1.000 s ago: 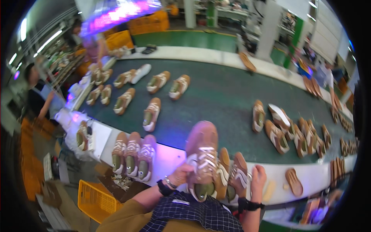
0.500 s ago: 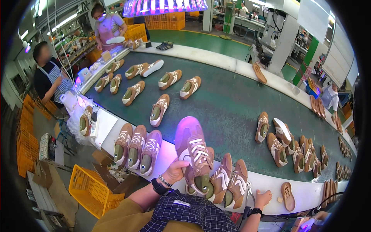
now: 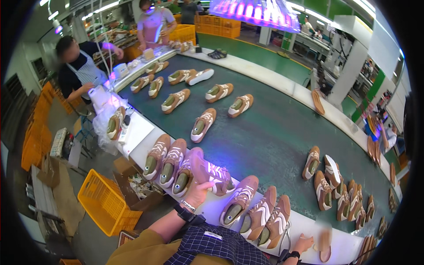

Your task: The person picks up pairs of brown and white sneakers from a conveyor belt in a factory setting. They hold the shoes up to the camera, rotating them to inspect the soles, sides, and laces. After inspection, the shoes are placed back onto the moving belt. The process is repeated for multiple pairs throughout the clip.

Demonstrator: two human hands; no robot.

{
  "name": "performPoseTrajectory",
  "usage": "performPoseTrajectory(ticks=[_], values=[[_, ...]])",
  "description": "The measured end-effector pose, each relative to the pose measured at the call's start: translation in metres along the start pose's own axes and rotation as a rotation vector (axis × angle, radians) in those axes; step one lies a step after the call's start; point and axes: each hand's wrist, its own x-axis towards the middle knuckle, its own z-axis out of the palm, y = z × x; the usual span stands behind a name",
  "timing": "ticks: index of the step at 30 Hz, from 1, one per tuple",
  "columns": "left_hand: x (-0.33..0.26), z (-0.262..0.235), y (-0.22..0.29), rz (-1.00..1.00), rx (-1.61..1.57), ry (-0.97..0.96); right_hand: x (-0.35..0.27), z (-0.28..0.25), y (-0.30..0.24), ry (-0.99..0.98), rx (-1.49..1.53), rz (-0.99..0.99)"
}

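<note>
My left hand [image 3: 197, 194] is closed around a tan sneaker [image 3: 211, 173] with pale laces, holding it tilted over the white ledge. The held sneaker overlaps the right one of three laced sneakers [image 3: 171, 160] standing in a row. Right of it, three more tan sneakers [image 3: 240, 201] with green lasts inside stand on the ledge, in front of my body. My right hand [image 3: 303, 243] rests low on the ledge, fingers loosely extended, with nothing visible in it. A small beige block [image 3: 315, 247] and a partly blurred tan sole [image 3: 325, 251] lie beside its fingers.
A dark green belt [image 3: 265, 141] carries scattered sneakers, with a cluster [image 3: 349, 198] at right. One sneaker [image 3: 116, 123] stands by a white sheet at left. A yellow crate [image 3: 104, 201] is on the floor. Two people [image 3: 81, 66] work at the far left. A purple-lit lamp [image 3: 256, 13] hangs above.
My left hand has carried the sneaker leftward and lower, from above the right group to the left row, turning it sideways. The whole view has shifted. My right hand stays near the sole.
</note>
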Motion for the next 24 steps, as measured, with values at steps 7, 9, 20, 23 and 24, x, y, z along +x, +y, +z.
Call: performPoseTrajectory(ticks=[7,9,20,23,24], values=[[-0.022,-0.008,0.011,-0.009,-0.076,0.036,0.042,0.031,0.051,0.056,0.176,-0.164],[-0.024,-0.009,0.009,0.134,0.095,0.024,0.054,0.021,0.036,0.124,0.224,-0.124],[-0.013,0.029,0.028,0.505,0.64,-0.03,-0.09,-0.078,-0.239,-0.829,1.433,-0.33],[-0.01,0.026,0.029,0.495,0.653,-0.038,-0.15,-0.087,-0.291,-1.008,1.319,-0.496],[-0.012,0.026,0.031,0.493,0.633,-0.025,-0.173,-0.102,-0.307,-1.044,1.251,-0.585]])
